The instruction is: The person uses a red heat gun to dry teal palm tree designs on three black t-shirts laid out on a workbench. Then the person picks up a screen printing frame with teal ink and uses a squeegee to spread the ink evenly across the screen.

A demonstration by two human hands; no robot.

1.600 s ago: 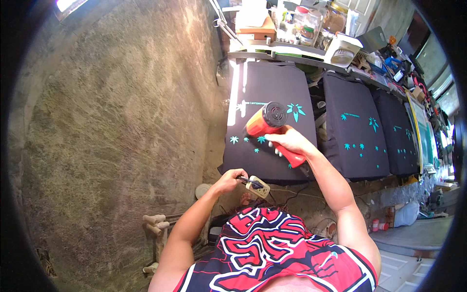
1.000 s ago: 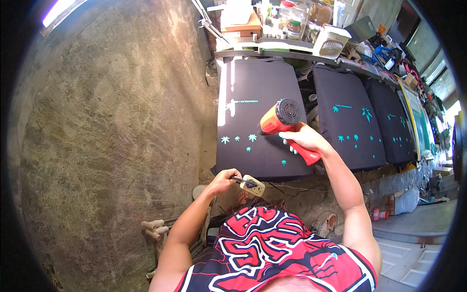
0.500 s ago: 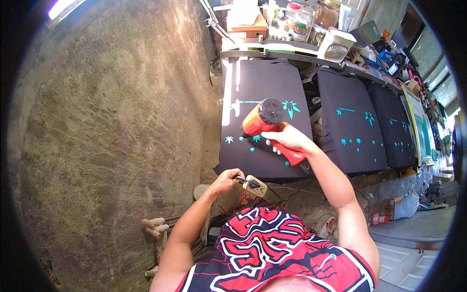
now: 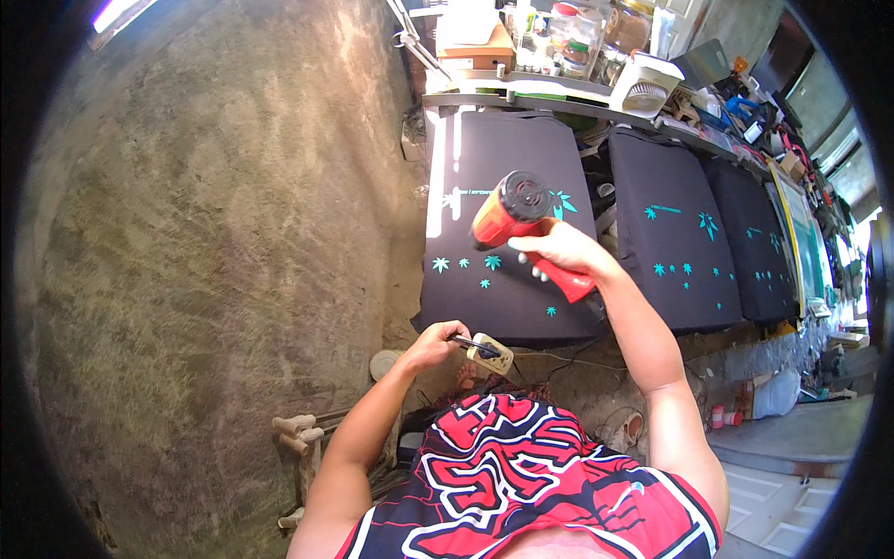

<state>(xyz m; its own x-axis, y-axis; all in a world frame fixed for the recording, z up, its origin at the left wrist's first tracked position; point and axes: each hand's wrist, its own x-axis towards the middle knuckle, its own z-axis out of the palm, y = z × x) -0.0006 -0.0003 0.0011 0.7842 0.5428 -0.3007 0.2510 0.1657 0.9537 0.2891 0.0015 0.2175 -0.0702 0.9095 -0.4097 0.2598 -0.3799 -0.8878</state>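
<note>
My right hand [image 4: 564,250] is closed round the handle of a red and black heat gun [image 4: 503,217], held above the nearest black fabric panel [image 4: 507,307]. Its round vented back faces up, and its dark nozzle points down and left. Green leaf prints [image 4: 493,263] and a line of lettering mark the cloth. Near the panel's front edge, my left hand [image 4: 438,345] grips a black cord [image 4: 463,342]. That cord runs to a cream power strip [image 4: 499,358] just right of the fingers, in front of my body.
Two more printed black panels [image 4: 666,252] lie to the right. Behind them a rail [image 4: 559,95] carries jars [image 4: 575,58], a box and a white fan [image 4: 644,86]. A rough concrete wall [image 4: 223,261] rises on the left. Cables cross the floor below the panels.
My right hand has shifted the heat gun slightly up and to the right over the panel. The left hand stays nearly in place with the cord.
</note>
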